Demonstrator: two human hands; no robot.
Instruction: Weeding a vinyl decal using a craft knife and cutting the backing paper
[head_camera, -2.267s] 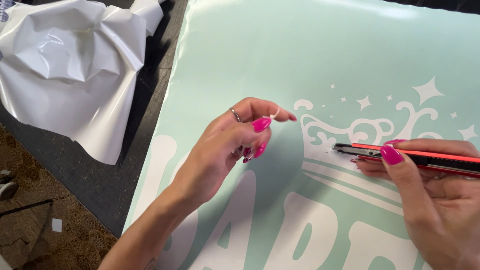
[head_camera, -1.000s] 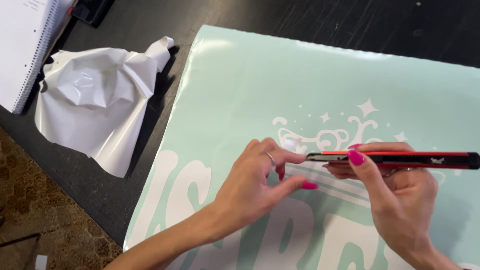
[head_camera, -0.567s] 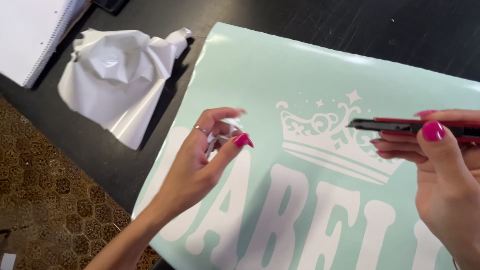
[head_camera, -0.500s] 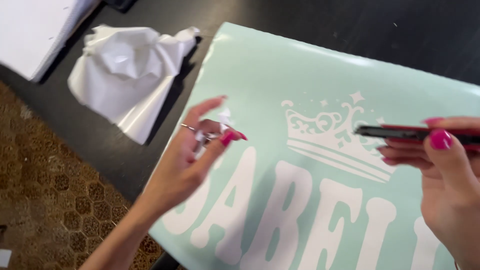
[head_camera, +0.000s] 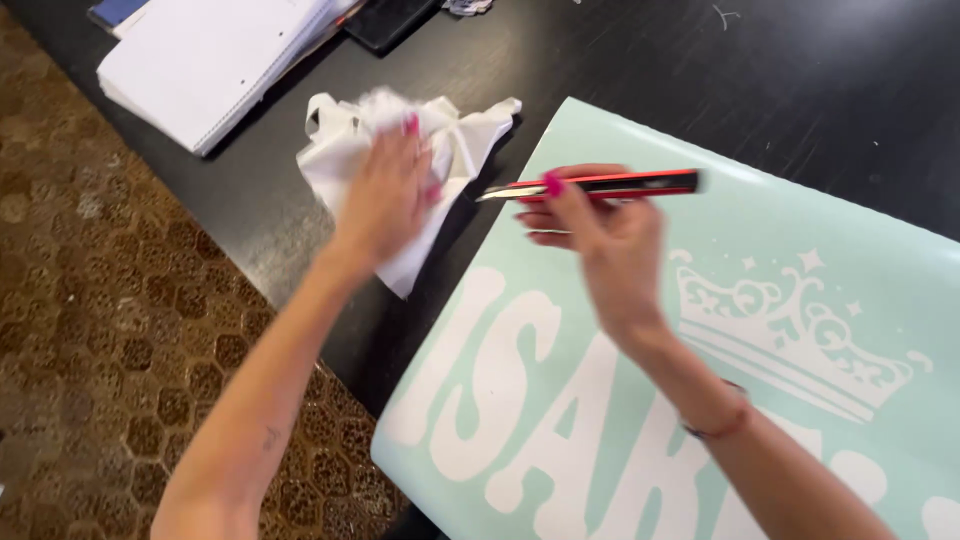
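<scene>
A pale mint vinyl sheet (head_camera: 640, 140) with white letters and a white crown design (head_camera: 790, 320) lies on a dark table. My right hand (head_camera: 600, 235) holds a red and black craft knife (head_camera: 610, 185) above the sheet's upper left corner, blade pointing left. My left hand (head_camera: 385, 195) is blurred and rests flat on a crumpled wad of white waste vinyl (head_camera: 460, 135) lying left of the sheet. Whether anything is pinched in the left fingers cannot be made out.
A white spiral notebook (head_camera: 210, 60) lies at the table's far left, with a dark flat device (head_camera: 385, 20) beside it. The dark table (head_camera: 760, 70) extends behind the sheet. Patterned brown floor (head_camera: 100, 330) shows to the left, beyond the table edge.
My left hand left the sheet and moved left onto the crumpled white wad. My right hand with the knife shifted left toward the sheet's corner. The view panned right along the lettering.
</scene>
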